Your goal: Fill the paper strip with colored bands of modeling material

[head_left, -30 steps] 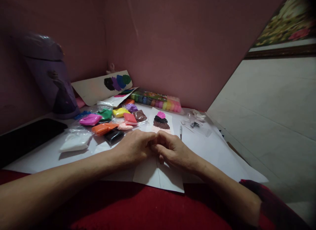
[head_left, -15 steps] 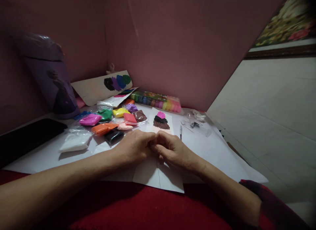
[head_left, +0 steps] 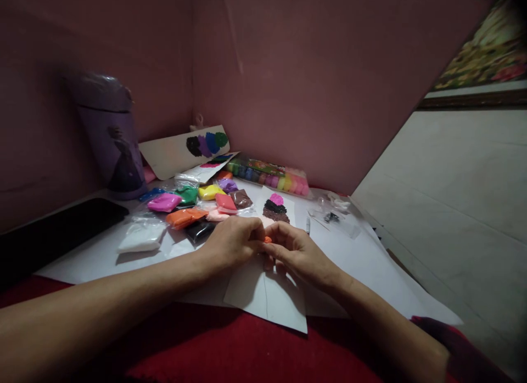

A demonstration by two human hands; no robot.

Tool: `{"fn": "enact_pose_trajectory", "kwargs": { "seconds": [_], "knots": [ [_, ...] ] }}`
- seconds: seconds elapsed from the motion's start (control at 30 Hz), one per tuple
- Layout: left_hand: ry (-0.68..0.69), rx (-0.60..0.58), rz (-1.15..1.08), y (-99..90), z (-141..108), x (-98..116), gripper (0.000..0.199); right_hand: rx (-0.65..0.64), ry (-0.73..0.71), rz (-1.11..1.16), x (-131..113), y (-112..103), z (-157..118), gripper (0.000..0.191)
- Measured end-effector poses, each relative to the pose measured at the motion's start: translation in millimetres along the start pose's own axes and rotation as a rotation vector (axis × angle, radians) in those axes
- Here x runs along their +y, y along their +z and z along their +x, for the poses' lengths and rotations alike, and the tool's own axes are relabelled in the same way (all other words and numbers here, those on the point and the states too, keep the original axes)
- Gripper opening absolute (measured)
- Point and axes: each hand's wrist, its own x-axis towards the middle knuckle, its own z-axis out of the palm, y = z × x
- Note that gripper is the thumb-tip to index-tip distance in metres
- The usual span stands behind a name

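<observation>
Between the fingertips of both hands is a small piece of orange clay [head_left: 268, 240]. My left hand [head_left: 234, 241] is closed, its thumb and fingers at the left side of the piece. My right hand [head_left: 300, 252] pinches it from the right, thumb below and index finger above. Under the hands lies a white paper strip [head_left: 269, 303] with a line drawn down it. Its far end bears pink, black and brown clay patches [head_left: 275, 207], and a pale area next to them is partly covered by the fingers.
Bags of coloured clay, with an orange one [head_left: 186, 217], lie left of the strip. Behind are a clay pack [head_left: 267, 174] and a painted card [head_left: 164, 155]. A purple bin [head_left: 119, 152] and black object [head_left: 66, 224] stand left; a pen-like tool [head_left: 308, 225] lies right.
The fingers have parted slightly, and the orange piece now shows between them. The whole view has shifted, so the items on the table appear a little further right and lower.
</observation>
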Motion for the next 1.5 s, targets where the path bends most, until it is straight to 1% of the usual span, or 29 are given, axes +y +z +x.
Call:
{"fn": "enact_pose_trajectory", "kwargs": {
  "seconds": [0.07, 0.13, 0.27, 0.4, 0.7, 0.9, 1.03, 1.2, 1.37, 1.43, 1.5],
  "knots": [
    [-0.01, 0.01, -0.028, 0.3, 0.4, -1.7, 0.009, 0.01, 0.001, 0.067, 1.7, 0.0, 1.0, 0.024],
    [-0.032, 0.01, -0.063, 0.6, 0.6, -2.8, 0.007, 0.014, 0.0, 0.115, 3.9, -0.2, 1.9, 0.023],
    [-0.029, 0.0, -0.136, 1.2, 0.0, -4.0, 0.009, 0.014, -0.014, 0.131, 6.0, -1.1, 3.3, 0.017],
    [-0.026, -0.002, -0.18, 0.5, -1.5, -3.4, 0.008, 0.021, -0.009, 0.144, 5.5, -1.3, 3.3, 0.019],
    [0.024, 0.084, -0.135, 1.2, 0.2, -4.3, 0.007, 0.046, -0.004, 0.179, 8.3, -2.5, 5.0, 0.024],
    [-0.002, 0.128, -0.116, 0.1, 0.3, -4.2, 0.018, 0.073, 0.006, 0.237, 7.5, -0.8, 6.7, 0.024],
    [0.009, 0.115, -0.126, -0.5, 1.3, -3.7, 0.009, 0.055, 0.025, 0.22, 6.0, -0.2, 5.7, 0.024],
    [0.025, 0.092, -0.148, 0.5, 1.6, -4.8, 0.006, 0.044, 0.014, 0.145, 5.4, -0.9, 4.7, 0.027],
    [0.036, 0.087, -0.19, 1.5, 1.0, -5.0, 0.007, 0.049, 0.004, 0.113, 3.4, -1.0, 3.3, 0.025],
    [0.032, 0.096, -0.228, 1.5, 0.9, -4.1, 0.014, 0.101, -0.012, 0.086, 3.1, -1.5, 3.5, 0.023],
    [0.04, 0.108, -0.26, 1.0, 1.0, -3.0, 0.028, 0.163, -0.039, 0.058, 4.1, -2.2, 4.2, 0.02]
  ]
}}
